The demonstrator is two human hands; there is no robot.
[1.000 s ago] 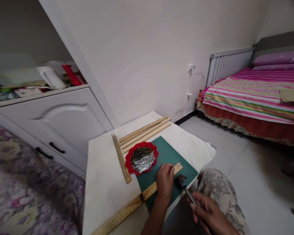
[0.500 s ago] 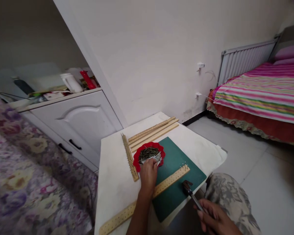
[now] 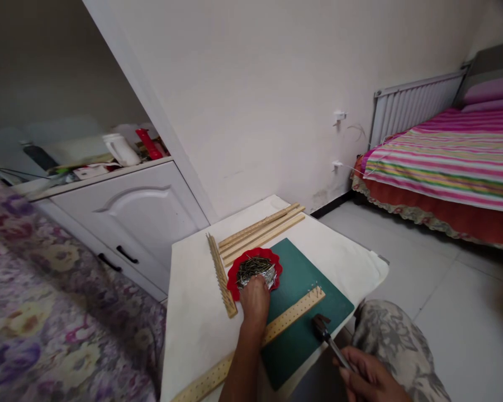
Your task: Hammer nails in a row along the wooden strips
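Observation:
My left hand reaches over the near rim of a red scalloped bowl. Its fingers are curled down among the nails; the fingertips are hidden, so I cannot tell what is pinched. My right hand is closed round the handle of a hammer, whose head is over the near right part of a green mat. Across that mat lies a long wooden strip with rows of holes. Several nails stand up at its far right end, and my left forearm covers part of it.
Left of the bowl lies a strip with nails sticking out. Several wooden strips lie behind, on the white-covered table. A cabinet stands at left, a bed at right. My knee is beside the table.
My left hand has shifted slightly within the bowl, its fingers now more hidden behind the hand. The right hand still holds the hammer in nearly the same place. The view has tilted slightly.

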